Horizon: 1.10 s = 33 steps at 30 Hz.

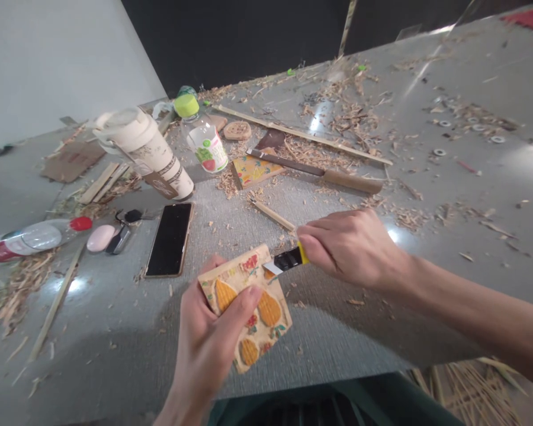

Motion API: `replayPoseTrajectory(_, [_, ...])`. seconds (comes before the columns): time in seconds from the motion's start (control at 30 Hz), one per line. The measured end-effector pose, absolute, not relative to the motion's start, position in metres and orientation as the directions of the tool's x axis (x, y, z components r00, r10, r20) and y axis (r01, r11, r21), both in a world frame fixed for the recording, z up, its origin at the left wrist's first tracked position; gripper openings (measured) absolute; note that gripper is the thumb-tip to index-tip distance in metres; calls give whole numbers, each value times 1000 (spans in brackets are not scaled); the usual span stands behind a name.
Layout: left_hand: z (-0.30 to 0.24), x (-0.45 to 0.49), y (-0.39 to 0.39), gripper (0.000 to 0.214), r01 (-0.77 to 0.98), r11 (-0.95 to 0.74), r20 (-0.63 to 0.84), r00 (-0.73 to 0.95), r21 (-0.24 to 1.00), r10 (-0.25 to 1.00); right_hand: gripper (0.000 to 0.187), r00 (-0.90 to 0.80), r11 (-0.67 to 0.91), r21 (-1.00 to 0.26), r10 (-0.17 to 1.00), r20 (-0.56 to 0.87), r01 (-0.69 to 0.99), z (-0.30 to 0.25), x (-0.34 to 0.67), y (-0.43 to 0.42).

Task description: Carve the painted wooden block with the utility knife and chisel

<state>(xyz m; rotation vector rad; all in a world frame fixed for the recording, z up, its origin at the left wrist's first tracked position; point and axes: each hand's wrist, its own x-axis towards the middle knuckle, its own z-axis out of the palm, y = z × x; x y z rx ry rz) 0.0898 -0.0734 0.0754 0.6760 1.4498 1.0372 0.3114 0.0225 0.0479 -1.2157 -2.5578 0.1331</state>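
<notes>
Left of the left hand's (208,331) fingers, we see a phone (169,239) lying flat, apparently set aside for working room. Those fingers grip a carved wooden block (270,309), thumb across its face, likely to steady it. The right hand's (344,245) fingers wrap a yellow-and-black knife (288,258), its blade at the block's upper right corner. Open bench (133,331) spreads left of the fingers, its near edge below them; a pencil (273,215) lies just beyond the right fingers.

The near board (261,332) is pale tan, patterned with orange ovals, red clusters and green touches; the knife (288,259) is yellow and black. On the left, the tumbler (143,147) is cream with a brown label (160,184), the phone screen (169,239) black.
</notes>
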Motion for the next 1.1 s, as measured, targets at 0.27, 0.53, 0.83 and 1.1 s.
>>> replayPoseTrajectory(0.27, [79,104,-84,39,-282,501,-565,-229,818,793,53,-516,634,-84,691,506,768,40,304,18])
replayPoseTrajectory(0.53, [68,84,-88,63,-290,612,-675,-249,736,694,54,-170,328,-245,848,502,912,62,333,50])
replayPoseTrajectory(0.83, [71,86,-69,49,-280,503,-568,-251,818,784,57,-528,598,-286,799,288,749,48,299,9])
replayPoseTrajectory(1.1, [70,87,-71,37,-234,494,-536,-166,837,828,56,-584,651,-225,754,301,725,40,305,16])
